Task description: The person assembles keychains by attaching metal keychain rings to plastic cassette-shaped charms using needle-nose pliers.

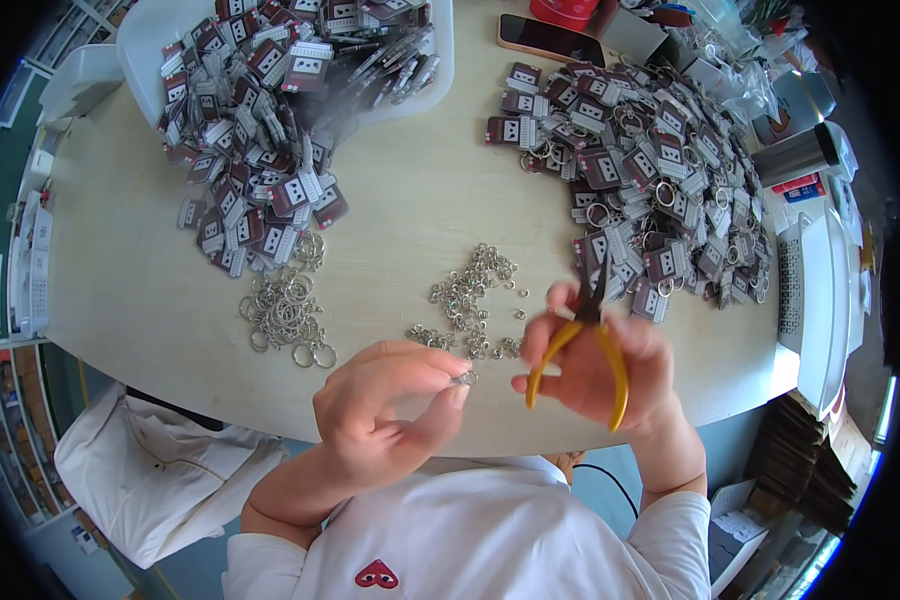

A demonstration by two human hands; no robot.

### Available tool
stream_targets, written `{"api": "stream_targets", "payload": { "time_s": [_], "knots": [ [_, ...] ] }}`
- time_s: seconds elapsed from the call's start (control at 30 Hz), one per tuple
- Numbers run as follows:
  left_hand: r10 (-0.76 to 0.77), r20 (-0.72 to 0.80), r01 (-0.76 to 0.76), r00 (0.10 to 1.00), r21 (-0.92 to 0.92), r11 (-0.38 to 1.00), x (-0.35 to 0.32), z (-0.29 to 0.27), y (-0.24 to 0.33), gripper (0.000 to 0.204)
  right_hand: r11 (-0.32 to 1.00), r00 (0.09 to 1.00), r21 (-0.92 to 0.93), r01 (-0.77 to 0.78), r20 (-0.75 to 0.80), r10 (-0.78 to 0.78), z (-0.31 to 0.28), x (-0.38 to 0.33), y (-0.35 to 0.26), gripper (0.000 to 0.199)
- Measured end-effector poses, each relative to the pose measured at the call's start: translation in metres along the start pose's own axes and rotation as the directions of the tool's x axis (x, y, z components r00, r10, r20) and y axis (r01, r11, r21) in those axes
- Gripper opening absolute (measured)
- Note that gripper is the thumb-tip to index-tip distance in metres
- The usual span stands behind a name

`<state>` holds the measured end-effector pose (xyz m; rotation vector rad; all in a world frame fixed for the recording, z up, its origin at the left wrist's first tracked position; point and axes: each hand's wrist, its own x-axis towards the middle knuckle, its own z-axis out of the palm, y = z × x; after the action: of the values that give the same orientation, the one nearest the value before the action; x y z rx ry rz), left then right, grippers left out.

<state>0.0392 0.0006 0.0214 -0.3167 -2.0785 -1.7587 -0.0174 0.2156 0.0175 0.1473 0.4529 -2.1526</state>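
Note:
Near the table's front edge, my left hand [395, 400] pinches a small metal ring [467, 378] between thumb and fingertips. My right hand [610, 365] is wrapped round a pair of yellow-handled pliers [590, 312], whose dark jaws point away from me. Just beyond the hands lies a scatter of small metal rings [470, 290]. Left of it is a heap of larger split rings [285, 310]. Flat grey-and-maroon tags [260, 200] spill from a white bin [445, 60] at the far left. To the right, a big pile of similar tags with rings [660, 160] covers the table.
A phone [550, 40] lies at the back, beside a red object [565, 10]. Clear plastic bags [740, 80] and a dark-lidded tumbler [795, 155] stand at the right, near a white tray [825, 310]. White cloth [160, 480] hangs at the lower left.

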Motion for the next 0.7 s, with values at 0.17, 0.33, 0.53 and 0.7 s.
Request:
{"api": "stream_targets", "payload": {
  "time_s": [0.17, 0.33, 0.53, 0.7],
  "knots": [
    [0.065, 0.009, -0.065, 0.998, 0.063, 0.996, 0.002, -0.001, -0.002, 0.028, 0.924, 0.996, -0.380, -0.028, -0.087, -0.006, 0.011, 0.001, -0.006, 0.054],
    [0.157, 0.033, -0.160, 0.987, 0.111, 0.981, 0.005, 0.000, -0.006, 0.031, 0.195, 0.990, -0.981, 0.001, -0.027, -0.139, 0.007, -0.005, 0.003, 0.056],
    [0.107, 0.032, -0.109, 0.994, 0.097, 0.989, 0.004, 0.001, -0.008, 0.031, 0.176, 0.991, -0.979, 0.100, 0.082, -0.108, -0.005, -0.007, 0.007, 0.057],
    [0.203, 0.042, -0.207, 0.978, 0.118, 0.971, 0.007, 0.002, -0.010, 0.032, 0.122, 0.990, -0.983, 0.135, 0.138, 0.015, -0.003, -0.009, 0.006, 0.050]
  ]
}}
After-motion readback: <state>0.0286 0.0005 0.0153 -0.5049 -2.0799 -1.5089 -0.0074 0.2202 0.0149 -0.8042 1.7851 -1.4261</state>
